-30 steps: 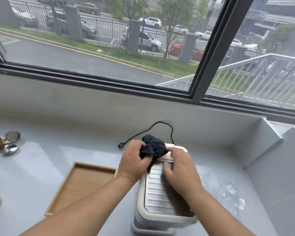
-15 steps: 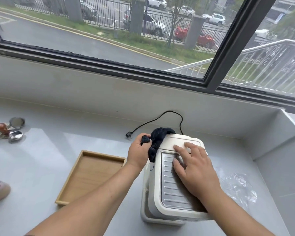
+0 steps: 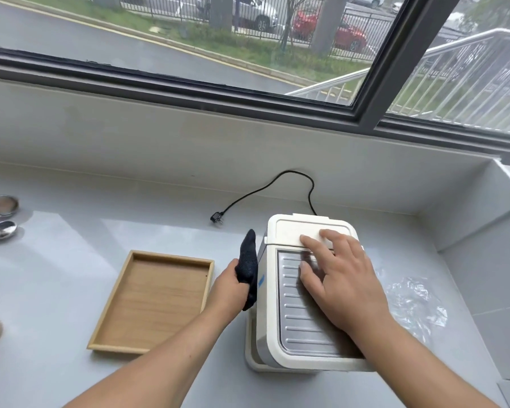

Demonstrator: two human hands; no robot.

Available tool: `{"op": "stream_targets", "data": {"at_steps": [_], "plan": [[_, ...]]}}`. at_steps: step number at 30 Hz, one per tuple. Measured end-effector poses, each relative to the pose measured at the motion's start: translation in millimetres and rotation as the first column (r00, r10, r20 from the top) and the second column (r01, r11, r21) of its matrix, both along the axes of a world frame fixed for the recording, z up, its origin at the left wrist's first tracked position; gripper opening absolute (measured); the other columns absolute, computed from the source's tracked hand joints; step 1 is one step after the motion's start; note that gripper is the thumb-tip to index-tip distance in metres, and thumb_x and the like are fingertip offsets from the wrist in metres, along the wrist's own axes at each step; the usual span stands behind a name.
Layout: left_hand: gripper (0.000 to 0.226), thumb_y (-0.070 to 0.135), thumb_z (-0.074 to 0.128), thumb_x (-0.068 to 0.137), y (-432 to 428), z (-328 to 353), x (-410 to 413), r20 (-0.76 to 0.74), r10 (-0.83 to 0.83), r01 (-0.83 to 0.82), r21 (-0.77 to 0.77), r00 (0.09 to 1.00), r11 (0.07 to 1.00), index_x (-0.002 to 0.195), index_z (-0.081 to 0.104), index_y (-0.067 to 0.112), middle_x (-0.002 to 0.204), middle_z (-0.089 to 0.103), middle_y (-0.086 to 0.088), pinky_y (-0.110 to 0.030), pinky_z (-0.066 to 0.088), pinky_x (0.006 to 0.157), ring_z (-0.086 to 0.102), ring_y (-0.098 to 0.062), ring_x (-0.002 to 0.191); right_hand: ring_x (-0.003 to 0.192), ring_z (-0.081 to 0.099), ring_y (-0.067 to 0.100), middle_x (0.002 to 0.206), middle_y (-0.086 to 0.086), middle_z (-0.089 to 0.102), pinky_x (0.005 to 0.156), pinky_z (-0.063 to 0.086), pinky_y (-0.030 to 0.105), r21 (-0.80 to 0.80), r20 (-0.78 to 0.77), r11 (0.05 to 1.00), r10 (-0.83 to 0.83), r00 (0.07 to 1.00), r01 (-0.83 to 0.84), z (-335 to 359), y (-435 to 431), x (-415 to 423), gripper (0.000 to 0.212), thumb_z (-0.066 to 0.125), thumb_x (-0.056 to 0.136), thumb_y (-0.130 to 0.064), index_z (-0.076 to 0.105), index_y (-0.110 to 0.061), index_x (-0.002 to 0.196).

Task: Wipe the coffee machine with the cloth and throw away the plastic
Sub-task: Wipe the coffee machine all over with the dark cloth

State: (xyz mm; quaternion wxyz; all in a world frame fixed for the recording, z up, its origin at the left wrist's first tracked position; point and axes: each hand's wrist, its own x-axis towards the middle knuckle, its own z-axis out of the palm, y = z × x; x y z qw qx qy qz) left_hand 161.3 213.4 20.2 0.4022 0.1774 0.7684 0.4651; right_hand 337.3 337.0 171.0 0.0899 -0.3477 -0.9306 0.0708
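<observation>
Counter [image 3: 71,378]: we see a pale grey worktop running under a wide window, with a low wall behind it.
Coffee machine [image 3: 292,343]: we find the white box standing right of centre on the counter, its ribbed metal top facing us and a white lid at the far end.
Wooden tray [image 3: 124,328]: we see it lying flat just left of the machine, apart from it.
Plastic [image 3: 415,304]: we make out a crumpled clear sheet on the counter just right of the machine.
Right hand [image 3: 339,278]: we see it spread flat on the machine's top, fingers wide, fingertips reaching the lid's edge, gripping nothing.
Left hand [image 3: 230,287]: we see it closed around the cloth beside the machine.
Cloth [image 3: 248,266]: we see the dark fabric pressed against the machine's left side wall.
Cable [image 3: 265,187]: we trace the black cord from behind the machine to a loose plug on the counter.
Metal pieces [image 3: 3,219]: we spot small shiny items at the far left edge.
</observation>
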Motion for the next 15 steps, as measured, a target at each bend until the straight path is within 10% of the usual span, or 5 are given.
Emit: {"op": "stream_targets", "data": {"at_steps": [7, 15], "plan": [[0.038, 0.006, 0.039, 0.077, 10.7, -19.9, -8.4, -0.256, -0.170, 0.092, -0.292, 0.952, 0.952, 0.106, 0.057, 0.024, 0.096, 0.058, -0.013, -0.043, 0.058, 0.082, 0.061, -0.035, 0.090, 0.138, 0.040, 0.024, 0.147, -0.001, 0.051, 0.113, 0.037, 0.043, 0.000, 0.002, 1.000, 0.001, 1.000, -0.001, -1.3, 1.0, -0.3, 0.053, 0.046, 0.094, -0.056, 0.058, -0.039, 0.143], [0.026, 0.011, 0.041, 0.090, 36.4, -44.1, -17.0, -0.389, -0.334, 0.141, -0.448, 0.859, 0.883, 0.108, 0.054, 0.024, 0.098, 0.067, -0.010, -0.038, 0.049, 0.079, 0.052, -0.031, 0.108, 0.138, 0.041, 0.025, 0.147, 0.000, 0.052, 0.115, 0.038, 0.045, 0.000, -0.008, 1.000, 0.004, 1.000, -0.004, -3.2, 2.8, -0.1, 0.051, 0.049, 0.094, -0.053, 0.059, -0.038, 0.142]]}}
